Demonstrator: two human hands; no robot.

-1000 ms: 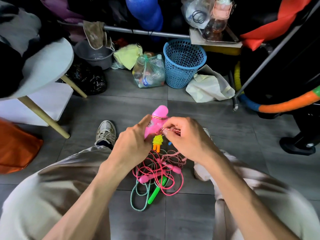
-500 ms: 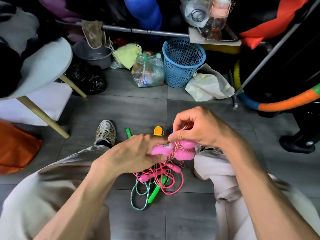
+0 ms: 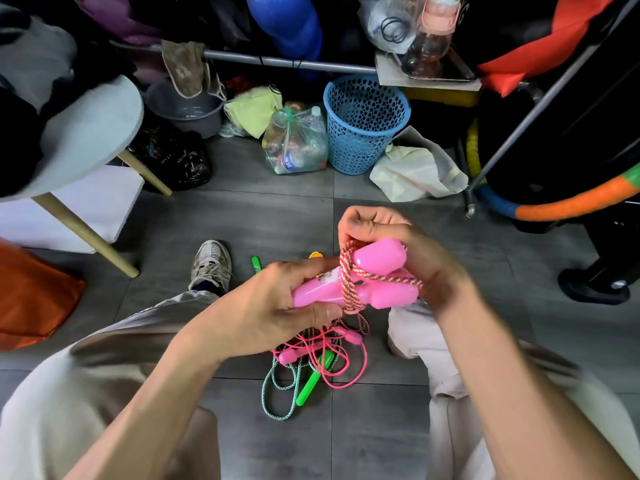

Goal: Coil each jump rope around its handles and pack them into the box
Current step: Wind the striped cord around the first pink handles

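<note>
Two fat pink handles (image 3: 377, 275) lie side by side in front of me, crossed by turns of red-and-white rope (image 3: 349, 278). My left hand (image 3: 273, 310) grips the handles at their left end. My right hand (image 3: 398, 244) curls over their right end and pinches the rope just above them. The rope's loose tail hangs down to a tangle on the floor: a thin pink rope (image 3: 332, 362) with slim pink handles, and a green-handled rope (image 3: 311, 382) with a teal cord. No box is in view.
A blue mesh basket (image 3: 367, 123), a bag of bottles (image 3: 294, 143) and a white bag (image 3: 415, 171) stand ahead. A round grey table (image 3: 90, 133) with wooden legs is at the left. A hoop (image 3: 571, 202) leans at the right. My shoe (image 3: 211, 261) rests on the grey tiles.
The handles went from upright to lying sideways. My right hand has carried the rope over them and now sits above their right end, with more turns around the handles.
</note>
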